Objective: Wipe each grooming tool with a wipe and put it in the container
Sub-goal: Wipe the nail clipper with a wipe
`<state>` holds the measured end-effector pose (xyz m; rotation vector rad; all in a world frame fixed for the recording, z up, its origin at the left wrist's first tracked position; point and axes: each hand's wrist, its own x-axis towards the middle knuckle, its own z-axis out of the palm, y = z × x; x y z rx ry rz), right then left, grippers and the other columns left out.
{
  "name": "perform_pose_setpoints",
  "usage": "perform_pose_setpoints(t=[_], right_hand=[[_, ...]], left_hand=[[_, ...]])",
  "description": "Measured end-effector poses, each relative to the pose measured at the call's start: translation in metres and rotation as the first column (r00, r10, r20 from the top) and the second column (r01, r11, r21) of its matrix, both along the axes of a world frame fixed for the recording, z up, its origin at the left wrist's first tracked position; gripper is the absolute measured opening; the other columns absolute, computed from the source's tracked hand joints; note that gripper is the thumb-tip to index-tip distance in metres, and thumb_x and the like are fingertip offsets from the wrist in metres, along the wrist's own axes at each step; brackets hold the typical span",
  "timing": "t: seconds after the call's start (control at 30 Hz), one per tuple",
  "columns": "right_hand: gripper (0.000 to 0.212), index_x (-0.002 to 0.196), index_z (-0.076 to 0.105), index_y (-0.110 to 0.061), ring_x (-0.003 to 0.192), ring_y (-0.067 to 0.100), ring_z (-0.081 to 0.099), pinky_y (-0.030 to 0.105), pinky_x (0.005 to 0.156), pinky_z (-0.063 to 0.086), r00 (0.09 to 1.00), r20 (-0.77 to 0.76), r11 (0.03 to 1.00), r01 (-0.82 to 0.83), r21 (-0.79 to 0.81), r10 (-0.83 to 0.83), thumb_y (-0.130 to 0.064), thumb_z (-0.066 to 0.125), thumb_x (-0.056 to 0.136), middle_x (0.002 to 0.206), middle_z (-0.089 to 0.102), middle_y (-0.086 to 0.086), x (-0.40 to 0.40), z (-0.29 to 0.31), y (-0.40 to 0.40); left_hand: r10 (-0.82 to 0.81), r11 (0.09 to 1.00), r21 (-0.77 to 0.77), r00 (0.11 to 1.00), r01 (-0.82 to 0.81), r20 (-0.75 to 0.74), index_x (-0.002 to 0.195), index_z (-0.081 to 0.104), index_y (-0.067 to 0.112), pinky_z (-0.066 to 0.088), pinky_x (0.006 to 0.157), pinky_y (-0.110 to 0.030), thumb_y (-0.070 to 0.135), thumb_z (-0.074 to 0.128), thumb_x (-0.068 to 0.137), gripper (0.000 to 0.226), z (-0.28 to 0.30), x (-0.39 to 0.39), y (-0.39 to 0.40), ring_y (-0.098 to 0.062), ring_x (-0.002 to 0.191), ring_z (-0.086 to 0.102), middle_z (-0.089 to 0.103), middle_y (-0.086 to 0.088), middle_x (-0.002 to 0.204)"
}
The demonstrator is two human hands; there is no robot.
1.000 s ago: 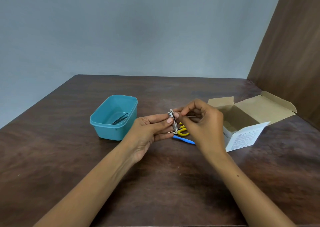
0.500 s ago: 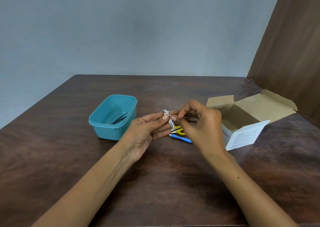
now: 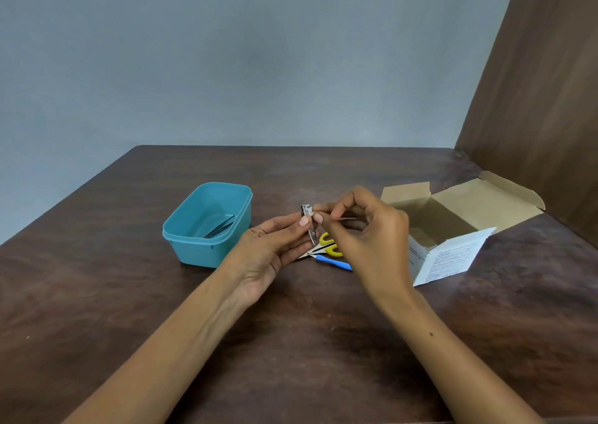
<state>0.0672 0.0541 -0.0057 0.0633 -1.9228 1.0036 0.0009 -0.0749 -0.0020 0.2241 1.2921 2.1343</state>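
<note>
left hand [image 3: 275, 249] pinching nail clipper [image 3: 310, 223] upright above table [image 3: 97, 294], right hand [image 3: 372, 236] fingertips pinched on clipper's top end, wipe too small to make out. teal container [image 3: 181, 239] just left, tweezers [image 3: 221, 226] inside. yellow scissors [image 3: 328, 245] and blue tool [image 3: 333, 262] lying under hands, open box [image 3: 453, 229] right

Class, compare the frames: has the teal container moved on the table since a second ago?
No. The teal container sits at the same spot relative to the table's far edge and the cardboard box.
</note>
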Motion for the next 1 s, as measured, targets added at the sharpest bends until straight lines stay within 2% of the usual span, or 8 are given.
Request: perform_pose_setpoints(t=[0.17,0.3,0.57,0.73,0.83,0.9,1.0], right_hand=[[0.023,0.069,0.055,-0.006,0.079,-0.002,0.069,0.018,0.068,0.055,0.998,0.024,0.996,-0.058,0.064,0.057,0.007,0.074,0.074,0.074,0.07,-0.01,0.004,-0.005,-0.002],[0.019,0.07,0.057,0.0,0.078,-0.003,0.068,0.014,0.068,0.054,1.0,-0.018,0.999,-0.012,0.035,0.013,0.006,0.074,0.073,0.073,0.068,-0.011,0.002,-0.002,-0.001],[0.022,0.07,0.056,-0.006,0.081,-0.004,0.068,0.014,0.068,0.054,0.997,0.026,0.989,-0.074,0.128,0.072,0.005,0.074,0.074,0.075,0.061,-0.026,0.005,-0.001,0.0],[0.028,0.068,0.052,-0.013,0.079,0.0,0.069,0.024,0.066,0.056,0.997,0.036,0.986,-0.069,0.15,0.064,0.004,0.074,0.073,0.071,0.065,-0.017,0.009,-0.002,0.002],[0.03,0.068,0.051,-0.017,0.079,-0.001,0.068,0.024,0.066,0.056,0.996,0.038,0.982,-0.083,0.17,0.077,0.001,0.075,0.073,0.072,0.07,-0.007,0.013,0.0,0.003],[0.026,0.068,0.053,-0.013,0.08,-0.002,0.068,0.021,0.067,0.056,0.992,0.059,0.974,-0.117,0.195,0.108,-0.001,0.076,0.073,0.073,0.071,-0.003,0.016,0.001,0.003],[0.026,0.068,0.054,-0.014,0.08,-0.001,0.069,0.02,0.066,0.056,0.986,0.082,0.969,-0.161,0.188,0.148,-0.003,0.077,0.072,0.072,0.071,-0.002,0.02,0.002,0.002]], left_hand=[[0.036,0.999,0.03,0.998,-0.037,0.048,0.088,0.068,0.005,0.058,0.065,-0.019,0.008,0.068,0.064,0.025,-0.001,-0.002,-0.002,-0.011,0.065,0.072,0.074,-0.008,0.072],[-0.023,1.0,-0.011,0.999,0.024,0.045,0.087,0.069,0.005,0.057,0.06,-0.017,0.008,0.067,0.063,0.024,0.0,0.0,-0.002,-0.009,0.068,0.071,0.074,-0.005,0.074],[0.037,0.998,0.041,0.992,-0.042,0.12,0.086,0.066,0.006,0.057,0.061,-0.017,0.007,0.067,0.062,0.024,-0.002,-0.002,0.0,-0.009,0.061,0.07,0.073,-0.005,0.068],[0.039,0.998,0.038,0.99,-0.044,0.136,0.085,0.065,0.005,0.056,0.061,-0.017,0.002,0.063,0.078,0.008,-0.001,0.0,0.0,-0.01,0.058,0.07,0.072,-0.005,0.064],[0.044,0.998,0.038,0.991,-0.049,0.128,0.088,0.066,0.004,0.056,0.066,-0.019,0.002,0.064,0.077,0.011,-0.001,-0.001,0.0,-0.01,0.064,0.071,0.073,-0.005,0.07],[0.057,0.997,0.042,0.992,-0.062,0.11,0.088,0.066,0.004,0.056,0.07,-0.021,0.002,0.065,0.076,0.012,0.0,-0.001,0.0,-0.01,0.067,0.071,0.073,-0.005,0.073],[0.071,0.996,0.044,0.995,-0.074,0.063,0.089,0.066,0.003,0.058,0.068,-0.021,0.003,0.066,0.073,0.015,0.003,0.0,-0.002,-0.011,0.067,0.071,0.074,-0.005,0.073]])
